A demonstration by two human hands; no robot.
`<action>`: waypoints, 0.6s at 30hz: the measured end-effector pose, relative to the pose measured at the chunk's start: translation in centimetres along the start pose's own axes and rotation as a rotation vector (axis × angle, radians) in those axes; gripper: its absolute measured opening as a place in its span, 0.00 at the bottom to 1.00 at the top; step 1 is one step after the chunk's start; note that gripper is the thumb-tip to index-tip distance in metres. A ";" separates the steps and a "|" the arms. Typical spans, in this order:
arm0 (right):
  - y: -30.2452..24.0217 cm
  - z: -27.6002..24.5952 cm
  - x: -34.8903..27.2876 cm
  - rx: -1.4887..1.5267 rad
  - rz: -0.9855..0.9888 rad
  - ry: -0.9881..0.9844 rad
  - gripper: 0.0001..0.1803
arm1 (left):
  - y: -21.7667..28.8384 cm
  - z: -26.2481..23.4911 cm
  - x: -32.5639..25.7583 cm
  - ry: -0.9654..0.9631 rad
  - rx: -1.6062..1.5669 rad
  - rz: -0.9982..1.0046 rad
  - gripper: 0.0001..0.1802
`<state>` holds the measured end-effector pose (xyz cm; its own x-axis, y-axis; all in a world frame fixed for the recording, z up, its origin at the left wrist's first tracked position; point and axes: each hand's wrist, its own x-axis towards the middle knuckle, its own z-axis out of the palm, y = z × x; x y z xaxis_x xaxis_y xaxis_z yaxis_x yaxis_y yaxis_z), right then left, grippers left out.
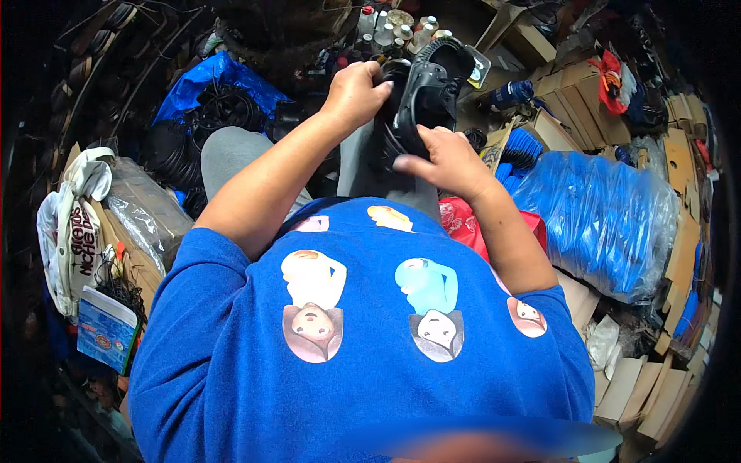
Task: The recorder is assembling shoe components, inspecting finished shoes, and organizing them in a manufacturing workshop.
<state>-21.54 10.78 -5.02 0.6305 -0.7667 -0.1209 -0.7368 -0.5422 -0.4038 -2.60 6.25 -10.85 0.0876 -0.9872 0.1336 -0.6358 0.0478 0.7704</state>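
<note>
We've got a dim, cramped room, goods piled all round, floor mostly hidden. Biggest item: the wearer's blue shirt (pixel 370 309), centre down to 6 o'clock, cartoon figures printed on it. Next, blue bundle (pixel 598 220) in clear plastic at 3 o'clock, cartons (pixel 575 108) at 2, grey trousers (pixel 235 158) around 11. Blue tarp (pixel 208 85) between 10 and 11, bunched beside black coils (pixel 212 116). Pale cloth bag (pixel 58 231) at 9; red bag (pixel 467 224) at 3, partly behind the right forearm.

Black piece (pixel 424 89), curved, ridged along the top, kind unclear: between 12 and 1, out past the shirt. We can't tell what it rests on. Step in hand, our call: handling and steadying it two-handed. Next move, our call: needs the left pinch kept firm and the right fingers placed with care along the near edge.

Right hand (pixel 455 158) between 1 and 2: fingertips at the piece's near side, thumb spread apart from them; whether it clamps anything, we can't tell. Left hand (pixel 356 96) at 12: fingers curled, looks clamped on the piece's left edge. Smallest: capped bottles (pixel 386 35) at 12, just beyond the piece
</note>
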 end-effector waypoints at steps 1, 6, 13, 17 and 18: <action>-0.2 0.0 0.0 0.001 0.007 -0.001 0.21 | 1.0 -0.3 -0.2 0.044 -0.025 0.119 0.13; -1.1 -1.2 0.0 -0.101 -0.078 -0.201 0.24 | 1.4 -1.5 0.1 -0.051 -0.241 0.029 0.10; -2.7 0.0 1.7 -0.161 0.073 -0.519 0.23 | -0.1 0.2 -1.9 0.005 -0.205 0.227 0.09; -4.0 -0.4 3.3 -0.226 0.140 -0.606 0.24 | 1.2 -1.9 -2.0 0.206 -0.078 0.397 0.09; -3.6 0.0 3.1 -0.173 0.110 -0.499 0.22 | 3.2 -2.8 -2.7 0.065 -0.202 0.445 0.08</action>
<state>-16.95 10.38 -3.91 0.5558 -0.5887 -0.5870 -0.8078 -0.5492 -0.2141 -2.75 9.44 -7.03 -0.1068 -0.8532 0.5105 -0.4614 0.4973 0.7347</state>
